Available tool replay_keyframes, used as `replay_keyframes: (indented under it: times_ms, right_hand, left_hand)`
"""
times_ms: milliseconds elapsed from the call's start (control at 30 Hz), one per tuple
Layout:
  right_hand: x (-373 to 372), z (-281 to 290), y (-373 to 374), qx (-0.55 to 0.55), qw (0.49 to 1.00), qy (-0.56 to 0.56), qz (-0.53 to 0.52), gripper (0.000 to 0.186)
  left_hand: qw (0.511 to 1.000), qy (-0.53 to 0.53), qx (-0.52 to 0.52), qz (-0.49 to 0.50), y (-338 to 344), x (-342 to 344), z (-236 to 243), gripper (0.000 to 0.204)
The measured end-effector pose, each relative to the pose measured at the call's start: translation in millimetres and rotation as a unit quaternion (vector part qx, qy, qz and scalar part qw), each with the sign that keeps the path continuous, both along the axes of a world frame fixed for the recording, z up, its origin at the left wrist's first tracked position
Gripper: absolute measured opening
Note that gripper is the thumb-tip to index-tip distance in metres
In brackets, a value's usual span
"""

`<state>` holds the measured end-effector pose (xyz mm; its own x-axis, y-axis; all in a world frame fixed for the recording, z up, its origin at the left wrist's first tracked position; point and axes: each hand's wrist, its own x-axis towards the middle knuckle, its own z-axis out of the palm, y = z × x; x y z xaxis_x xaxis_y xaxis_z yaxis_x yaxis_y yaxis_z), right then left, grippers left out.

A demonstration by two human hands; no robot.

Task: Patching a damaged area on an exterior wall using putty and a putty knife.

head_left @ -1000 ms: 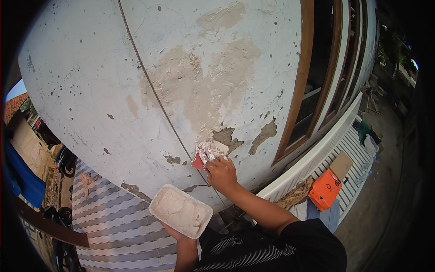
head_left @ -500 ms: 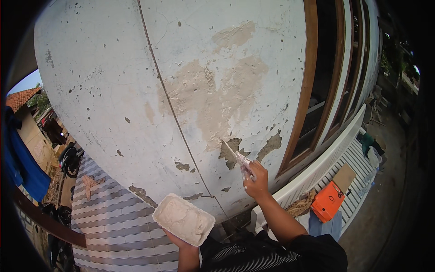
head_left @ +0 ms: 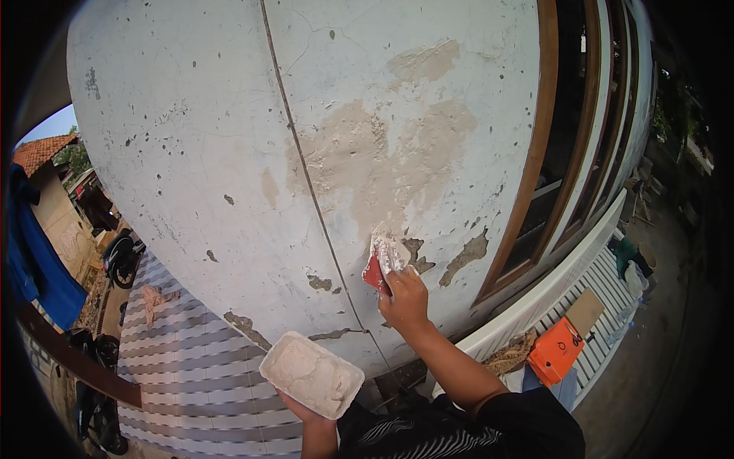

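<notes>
The right hand [head_left: 405, 298] grips a red putty spreader [head_left: 375, 273], its face and the fingers on it smeared with whitish paste, against the wall [head_left: 191, 168] beside a grey chipped spot [head_left: 417, 252]. The left hand [head_left: 302, 407] supports a white rectangular tub [head_left: 329, 353] from below, lower and to the left; the pale putty [head_left: 310, 376] inside looks thick and ridged. Above the spreader spreads an uneven beige patch [head_left: 382, 168]. Rightward, an orange bag [head_left: 556, 350] on a white slatted bench [head_left: 604, 275] carries small dark marks.
</notes>
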<state>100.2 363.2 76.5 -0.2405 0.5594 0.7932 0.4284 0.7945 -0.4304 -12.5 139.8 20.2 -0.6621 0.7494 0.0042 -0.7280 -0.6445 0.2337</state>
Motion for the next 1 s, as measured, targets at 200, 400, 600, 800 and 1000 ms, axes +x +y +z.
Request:
replay_keyframes:
  times_ms: [200, 400, 600, 800, 1000]
  right_hand:
    - [-5, -6, -9, 0.014, 0.999, 0.008, 0.043, 0.026]
    - [1, -23, -17, 0.03, 0.996, -0.081, 0.013, 0.029]
    - [15, -53, -42, -0.007, 0.992, -0.101, 0.082, 0.025]
    - [61, -15, -26, -0.097, 0.99, 0.048, 0.088, 0.024]
    - [63, 24, 18, 0.044, 0.995, 0.084, 0.016, 0.025]
  left_hand:
    - [1.0, 0.005, 0.002, -0.015, 1, 1, -1, 0.071]
    - [1.0, 0.009, 0.003, -0.021, 7, 7, 2, 0.072]
    - [0.999, -0.003, 0.018, -0.028, 8, 13, 1, 0.071]
    - [1.0, 0.016, 0.014, -0.013, 3, 15, 5, 0.068]
    - [1.0, 0.011, 0.001, -0.017, 6, 11, 4, 0.068]
